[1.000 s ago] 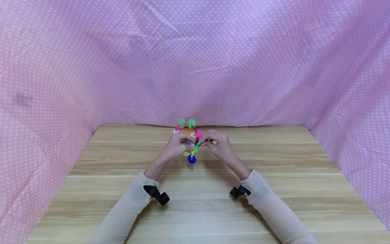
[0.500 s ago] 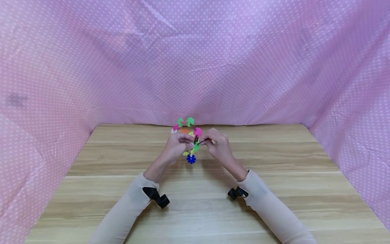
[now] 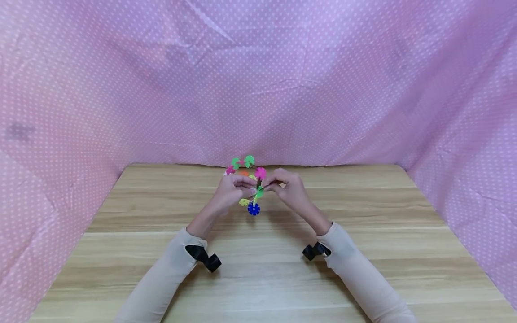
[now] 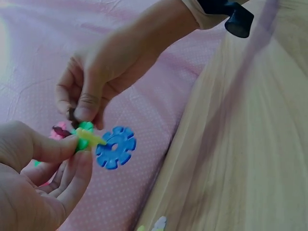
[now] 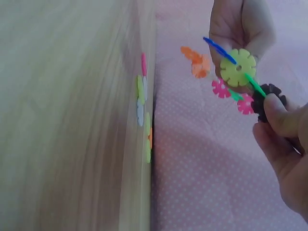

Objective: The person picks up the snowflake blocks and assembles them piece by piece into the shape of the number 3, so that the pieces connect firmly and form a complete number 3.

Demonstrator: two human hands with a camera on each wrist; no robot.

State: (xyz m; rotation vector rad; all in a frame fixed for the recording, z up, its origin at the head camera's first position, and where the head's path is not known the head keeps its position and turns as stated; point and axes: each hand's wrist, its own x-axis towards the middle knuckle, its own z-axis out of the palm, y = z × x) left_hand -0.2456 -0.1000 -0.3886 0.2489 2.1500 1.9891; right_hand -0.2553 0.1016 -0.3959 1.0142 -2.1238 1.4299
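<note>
In the head view, both hands meet over the far part of the table around a linked cluster of toothed plastic snowflake discs. My left hand pinches the cluster between thumb and fingers. A blue disc sticks out past the left fingertips, joined to a yellow disc. Thumb and forefinger of my right hand pinch a dark brown disc, which meets the edge of a green disc. Pink discs and orange discs also show near the left hand.
Several loose discs in white, yellow, pink and orange lie near the edge of the wooden table. Pink dotted cloth hangs behind and at both sides.
Both hands and the disc cluster have shifted slightly left and away in the head view. Each hand keeps its pinch, and the discs stay together between them.
</note>
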